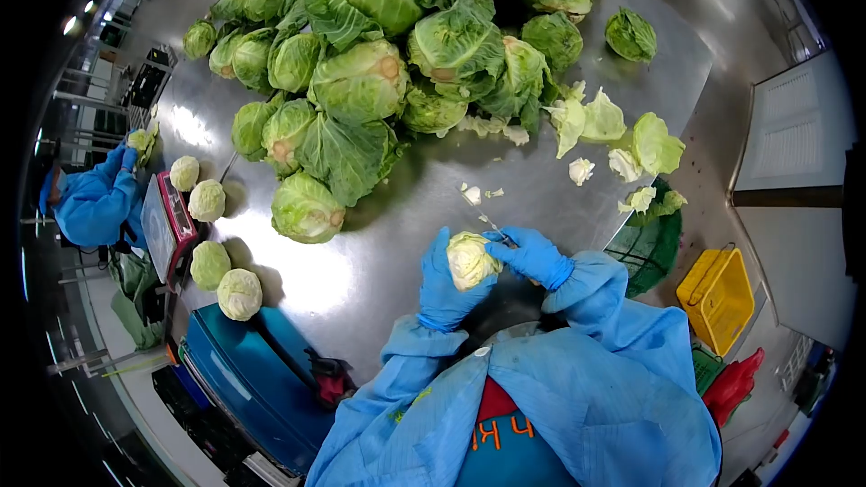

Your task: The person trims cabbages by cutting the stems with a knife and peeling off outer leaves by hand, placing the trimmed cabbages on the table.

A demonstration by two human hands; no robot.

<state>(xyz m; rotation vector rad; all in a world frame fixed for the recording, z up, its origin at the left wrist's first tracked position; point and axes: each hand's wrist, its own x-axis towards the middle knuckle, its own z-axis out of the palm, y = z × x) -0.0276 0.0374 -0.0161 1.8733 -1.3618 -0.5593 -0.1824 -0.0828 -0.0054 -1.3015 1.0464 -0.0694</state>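
Observation:
My left hand (448,296), in a blue glove, is wrapped around a small, pale, peeled cabbage (473,261) just above the near edge of the metal table. Close against the cabbage's right side, my right hand (532,258), also gloved in blue, is closed on a small knife (492,225). Only a thin piece of its blade shows past the fingers; the handle is hidden. Small white scraps (472,195) lie on the table beyond the hands. A large pile of leafy green cabbages (361,81) covers the table's far side.
Torn cabbage leaves (603,117) lie at the right. Several peeled cabbages (207,201) stand at the left beside a red scale (177,216). A blue bin (244,379) is at lower left, a yellow crate (719,302) at right. Another person in blue (99,203) works far left.

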